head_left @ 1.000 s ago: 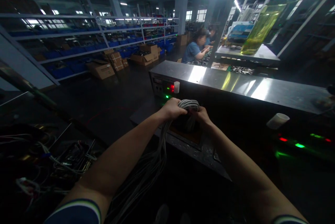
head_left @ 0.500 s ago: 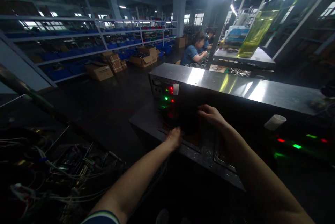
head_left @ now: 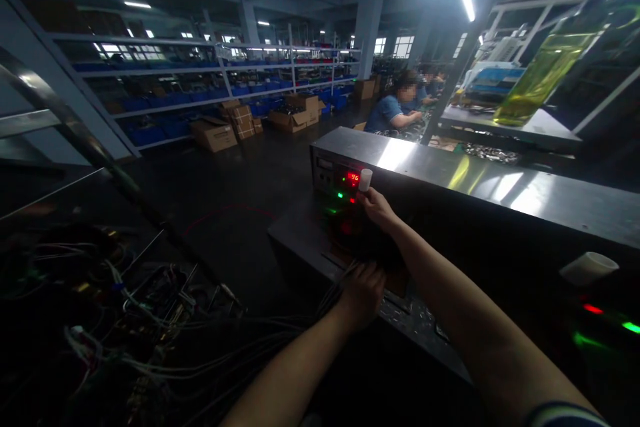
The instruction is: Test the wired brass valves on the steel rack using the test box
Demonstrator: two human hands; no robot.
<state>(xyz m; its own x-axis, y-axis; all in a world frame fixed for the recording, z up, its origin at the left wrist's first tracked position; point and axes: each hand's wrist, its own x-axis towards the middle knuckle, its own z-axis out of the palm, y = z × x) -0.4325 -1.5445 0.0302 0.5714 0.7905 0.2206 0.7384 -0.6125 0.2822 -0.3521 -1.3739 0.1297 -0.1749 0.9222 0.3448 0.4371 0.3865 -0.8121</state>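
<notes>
My left hand (head_left: 363, 290) is low in front of the dark machine, fingers curled down over a bundle of thin grey cables (head_left: 333, 290). The cables trail off to the left; their far ends under the hand are lost in shadow. Higher up, my right hand (head_left: 379, 208) has its fingers closed at the lower end of a short white plastic tube (head_left: 366, 180) on the machine front. Beside that tube a control panel (head_left: 330, 174) shows a red display and green and red lights. A metal-framed opening lies by my left hand.
The machine's steel top (head_left: 425, 157) stretches rightward, with a second white tube (head_left: 590, 268) below. A bottle of yellow liquid (head_left: 550, 77) stands on a shelf behind. Loose wiring (head_left: 150, 320) lies left. Cardboard boxes (head_left: 215, 134), shelving and a seated person (head_left: 387, 114) are farther back.
Both hands held the looped cable bundle up at first. The left hand has gone down with the cables, while the right let go and moved to the white tube. The view has shifted left.
</notes>
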